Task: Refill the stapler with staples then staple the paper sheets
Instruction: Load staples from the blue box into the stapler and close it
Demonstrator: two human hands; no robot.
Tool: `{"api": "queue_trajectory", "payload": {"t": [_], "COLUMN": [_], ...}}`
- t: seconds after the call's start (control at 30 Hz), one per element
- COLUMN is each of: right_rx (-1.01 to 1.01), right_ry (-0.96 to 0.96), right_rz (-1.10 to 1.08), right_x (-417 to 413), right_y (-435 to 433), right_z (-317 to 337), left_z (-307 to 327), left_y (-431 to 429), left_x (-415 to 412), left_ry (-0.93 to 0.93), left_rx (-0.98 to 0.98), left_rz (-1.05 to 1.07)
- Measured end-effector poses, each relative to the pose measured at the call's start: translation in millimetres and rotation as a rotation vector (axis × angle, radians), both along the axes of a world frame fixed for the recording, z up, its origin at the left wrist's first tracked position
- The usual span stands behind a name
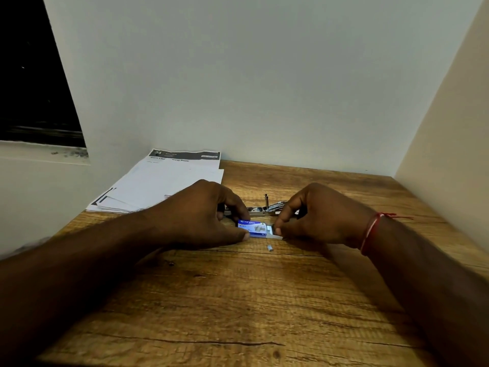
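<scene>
Fingers of left hand are pinching small blue cardboard staple box, likely light, crushable; right hand is pinching its white tray.

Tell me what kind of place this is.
Likely an office or home-study work nook. A wood-grain desk sits in a corner of plain walls, printed paper sheets are stacked at its back left, and an opened stapler lies behind the staple box gripped by the left hand and right hand.
</scene>
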State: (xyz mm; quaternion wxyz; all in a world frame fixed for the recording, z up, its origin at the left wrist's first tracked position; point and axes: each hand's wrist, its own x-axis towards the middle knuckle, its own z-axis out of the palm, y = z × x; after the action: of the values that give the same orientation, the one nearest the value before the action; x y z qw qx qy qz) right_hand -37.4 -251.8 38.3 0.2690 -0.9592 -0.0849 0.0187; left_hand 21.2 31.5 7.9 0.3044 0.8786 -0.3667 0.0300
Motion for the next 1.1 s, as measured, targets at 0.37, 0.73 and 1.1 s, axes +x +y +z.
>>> {"api": "queue_trajectory", "payload": {"t": [0.37, 0.73, 1.1], "right_rx": [-0.068, 0.033, 0.572], "right_ry": [-0.003, -0.074, -0.301], "right_rz": [0.038, 0.039, 0.165], "right_x": [-3, -9, -9], "right_y": [4, 7, 24], "right_z": [1, 5, -12], "left_z": [-1, -1, -2], "left_y": [1, 1, -16], "left_x": [-2, -7, -19], "left_ry": [-0.037, -0.088, 0.072], "left_rx": [0.027, -0.033, -0.467], "left_rz": [0.005, 0.059, -0.019]}}
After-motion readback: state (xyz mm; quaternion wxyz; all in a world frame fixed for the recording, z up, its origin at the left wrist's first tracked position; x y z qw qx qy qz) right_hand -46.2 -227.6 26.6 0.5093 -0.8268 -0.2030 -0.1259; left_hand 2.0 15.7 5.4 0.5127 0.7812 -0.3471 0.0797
